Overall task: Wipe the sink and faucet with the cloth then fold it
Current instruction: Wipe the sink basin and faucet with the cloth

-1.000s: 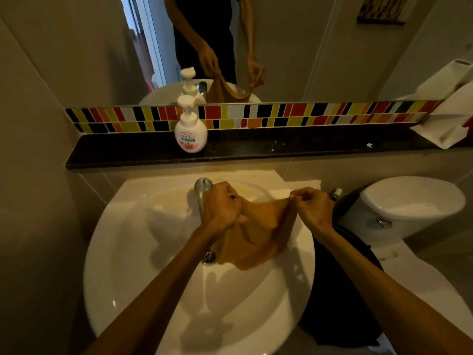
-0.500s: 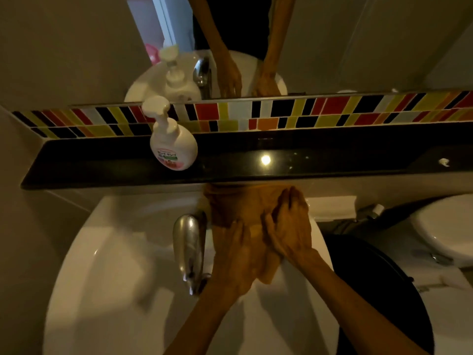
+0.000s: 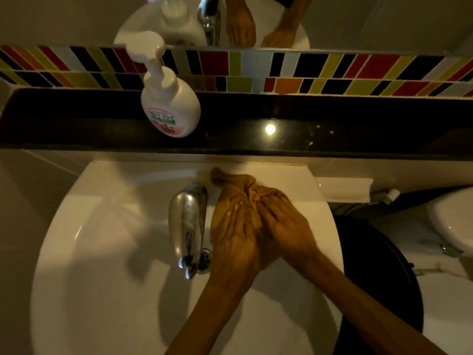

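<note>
head view: both my hands lie flat on the brown cloth [image 3: 236, 187], pressing it onto the back right rim of the white sink [image 3: 102, 252], just right of the faucet [image 3: 188, 221]. my left hand [image 3: 235, 242] lies palm down, fingers straight, on the cloth's near part; my right hand [image 3: 284, 221] lies beside it, touching it, fingers spread over the bunched folds. neither hand is clenched; both lie flat on the cloth, not gripping it. the cloth's far end is crumpled toward the wall. the drain [image 3: 204, 257] shows under the faucet tip. a soap bottle [image 3: 170, 103] stands on the black ledge [image 3: 332, 119] behind the sink, left of my hands. coloured tiles [image 3: 332, 70] run above the ledge, with the mirror [image 3: 358, 19] above them. a toilet [image 3: 450, 221] sits at the far right.
</note>
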